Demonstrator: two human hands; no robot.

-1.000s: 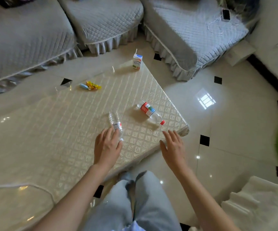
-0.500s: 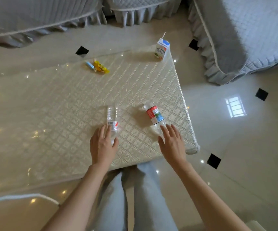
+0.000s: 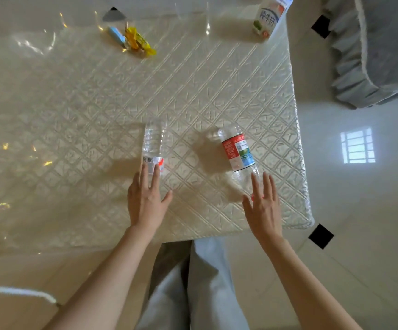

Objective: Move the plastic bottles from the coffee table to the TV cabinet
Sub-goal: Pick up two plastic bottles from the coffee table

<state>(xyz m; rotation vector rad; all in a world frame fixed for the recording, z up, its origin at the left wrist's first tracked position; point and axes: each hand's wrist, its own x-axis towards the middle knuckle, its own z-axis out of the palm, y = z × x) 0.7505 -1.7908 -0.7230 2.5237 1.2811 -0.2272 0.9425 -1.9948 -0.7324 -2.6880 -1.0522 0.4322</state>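
Two clear plastic bottles lie on their sides on the coffee table (image 3: 74, 110), which has a cream quilted cover. The left bottle (image 3: 153, 142) has a small white and red label; my left hand (image 3: 146, 201) rests flat over its near end, fingers spread. The right bottle (image 3: 237, 151) carries a red, white and blue label. My right hand (image 3: 262, 206) hovers over its neck end with fingers apart, and the red cap shows just under the palm. Neither hand is closed around a bottle.
A milk carton (image 3: 268, 17) with a straw stands at the table's far right corner. Wrapped sweets (image 3: 133, 40) lie at the far edge. A grey sofa (image 3: 379, 55) stands to the right, across shiny tiled floor (image 3: 360, 210). My legs are at the table's near edge.
The view has come closer and lower over the table. My right hand has reached forward from the table's corner onto the right bottle's neck; my left hand has stayed on the left bottle.
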